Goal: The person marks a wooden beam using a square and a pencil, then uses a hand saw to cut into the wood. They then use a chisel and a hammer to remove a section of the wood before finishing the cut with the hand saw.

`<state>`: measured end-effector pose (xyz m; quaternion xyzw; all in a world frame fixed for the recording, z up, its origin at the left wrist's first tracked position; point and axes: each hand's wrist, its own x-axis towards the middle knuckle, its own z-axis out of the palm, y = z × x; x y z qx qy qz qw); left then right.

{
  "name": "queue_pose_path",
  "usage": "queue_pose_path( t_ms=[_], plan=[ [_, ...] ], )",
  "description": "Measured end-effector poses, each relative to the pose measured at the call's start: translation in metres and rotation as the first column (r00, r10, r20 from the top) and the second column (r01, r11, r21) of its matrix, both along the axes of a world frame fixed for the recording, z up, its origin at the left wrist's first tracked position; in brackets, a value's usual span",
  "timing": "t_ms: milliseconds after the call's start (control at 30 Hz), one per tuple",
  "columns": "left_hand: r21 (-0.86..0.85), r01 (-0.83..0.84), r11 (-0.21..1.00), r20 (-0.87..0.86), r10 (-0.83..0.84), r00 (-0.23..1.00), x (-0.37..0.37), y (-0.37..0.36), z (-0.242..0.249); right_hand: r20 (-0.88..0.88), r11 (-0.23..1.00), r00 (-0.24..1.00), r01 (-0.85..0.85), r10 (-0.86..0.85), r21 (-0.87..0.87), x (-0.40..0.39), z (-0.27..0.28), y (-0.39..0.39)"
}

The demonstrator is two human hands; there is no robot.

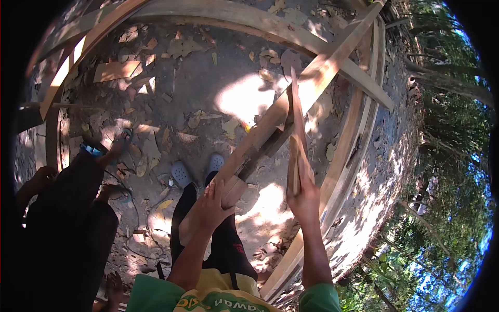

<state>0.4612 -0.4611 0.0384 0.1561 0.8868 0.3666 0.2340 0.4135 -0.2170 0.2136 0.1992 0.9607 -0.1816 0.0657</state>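
Observation:
A long wooden beam [252, 139] runs diagonally in front of me, with a dark notched stretch along its right side. My left hand [211, 208] grips its near end, fingers over the top face, beside a short squared block of wood [234, 192]. In my right hand [303, 198] is a long, tapering tool [297, 127] with a thick wood-coloured handle. Its narrow front part points away from me and overlaps the beam in this view. The kind of tool cannot be told from this angle.
Another beam [228, 13] crosses at the far side. Long timbers [340, 166] lie along the right. At left is a person in dark clothing [67, 229], close to a curved plank [86, 44]. A wood offcut [117, 71] and dry leaves lie on the ground; trees [442, 171] stand beyond.

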Motion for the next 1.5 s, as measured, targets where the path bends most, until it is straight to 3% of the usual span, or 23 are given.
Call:
queue_pose_path(
  t_ms=[67, 133, 200, 267, 333, 467, 567, 633, 700, 733, 800, 900, 1000, 1100, 1167, 1233, 1267, 1300, 1400, 1500],
  plan=[
    [-0.004, -0.010, 1.000, -0.023, 0.010, 1.000, 0.000, 0.002, -0.003, -0.006, 0.999, 1.000, -0.011, 0.011, 0.051, 0.053, 0.046, -0.032],
    [-0.015, -0.021, 1.000, -0.003, 0.021, 1.000, 0.002, 0.003, -0.007, -0.066, 0.992, 0.994, -0.078, 0.085, 0.097, 0.048, 0.053, -0.030],
    [-0.026, -0.030, 0.999, 0.067, 0.032, 0.997, 0.010, 0.002, -0.008, -0.006, 1.000, 1.000, 0.003, -0.003, -0.005, 0.004, -0.009, 0.017],
    [-0.042, -0.021, 0.999, 0.139, 0.027, 0.990, 0.006, 0.003, 0.001, 0.013, 0.995, 0.998, -0.055, 0.055, 0.079, -0.078, -0.073, 0.053],
    [-0.058, -0.009, 0.998, 0.136, 0.017, 0.991, 0.000, 0.001, 0.004, -0.036, 0.997, 0.998, -0.057, 0.059, 0.056, -0.092, -0.076, 0.056],
    [0.017, -0.010, 1.000, 0.054, 0.009, 0.999, 0.003, 0.000, 0.003, 0.037, 0.999, 0.999, 0.040, -0.040, 0.010, -0.004, -0.003, 0.014],
    [0.033, -0.031, 0.999, 0.062, 0.029, 0.998, 0.010, -0.002, 0.000, 0.029, 0.995, 0.998, -0.059, 0.057, 0.086, 0.062, 0.061, -0.032],
    [0.021, -0.038, 0.999, 0.032, 0.037, 0.999, 0.000, 0.003, -0.010, -0.018, 0.993, 0.996, -0.091, 0.093, 0.081, 0.051, 0.042, -0.015],
    [0.010, -0.032, 0.999, 0.033, 0.032, 0.999, 0.007, 0.002, -0.006, 0.135, 0.998, 0.989, 0.052, -0.055, 0.030, -0.011, -0.020, 0.036],
    [-0.004, -0.018, 1.000, 0.060, 0.018, 0.998, 0.008, 0.002, -0.001, 0.074, 0.996, 0.997, -0.015, 0.008, 0.093, -0.055, -0.060, 0.059],
    [-0.043, 0.002, 0.999, 0.093, 0.002, 0.996, -0.001, 0.002, 0.007, -0.032, 0.994, 0.999, -0.022, 0.025, 0.105, -0.100, -0.086, 0.058],
    [-0.005, -0.036, 0.999, 0.149, 0.037, 0.988, -0.001, 0.001, 0.007, 0.061, 0.999, 0.998, 0.024, -0.027, 0.039, -0.056, -0.047, 0.044],
    [0.035, -0.042, 0.999, 0.065, 0.039, 0.997, 0.004, 0.001, -0.002, 0.008, 0.997, 0.999, -0.043, 0.042, 0.058, 0.057, 0.043, -0.009],
    [0.037, -0.044, 0.998, 0.038, 0.043, 0.998, 0.006, 0.000, -0.006, -0.016, 0.989, 0.994, -0.102, 0.105, 0.102, 0.086, 0.057, -0.018],
    [-0.004, -0.060, 0.998, 0.092, 0.060, 0.994, 0.000, 0.003, -0.006, -0.041, 0.998, 0.999, -0.026, 0.028, 0.053, 0.038, -0.007, 0.027],
    [-0.017, -0.061, 0.998, 0.133, 0.062, 0.989, 0.010, 0.005, -0.001, 0.063, 0.994, 0.997, -0.044, 0.038, 0.103, -0.054, -0.075, 0.060],
    [-0.014, -0.068, 0.998, 0.125, 0.069, 0.990, 0.010, 0.003, -0.002, 0.000, 0.994, 1.000, -0.025, 0.025, 0.106, -0.064, -0.089, 0.054],
    [-0.010, -0.073, 0.997, 0.119, 0.074, 0.990, 0.009, 0.001, -0.002, -0.060, 0.994, 0.998, -0.004, 0.010, 0.110, -0.070, -0.095, 0.049],
    [-0.018, -0.071, 0.997, 0.167, 0.073, 0.983, 0.007, 0.001, -0.001, 0.004, 0.999, 1.000, 0.005, -0.005, 0.045, -0.079, -0.082, 0.060],
    [-0.001, -0.075, 0.997, 0.091, 0.075, 0.993, 0.010, 0.002, 0.000, 0.220, 0.982, 0.959, 0.188, -0.178, -0.024, -0.091, -0.040, 0.041]
  ],
)
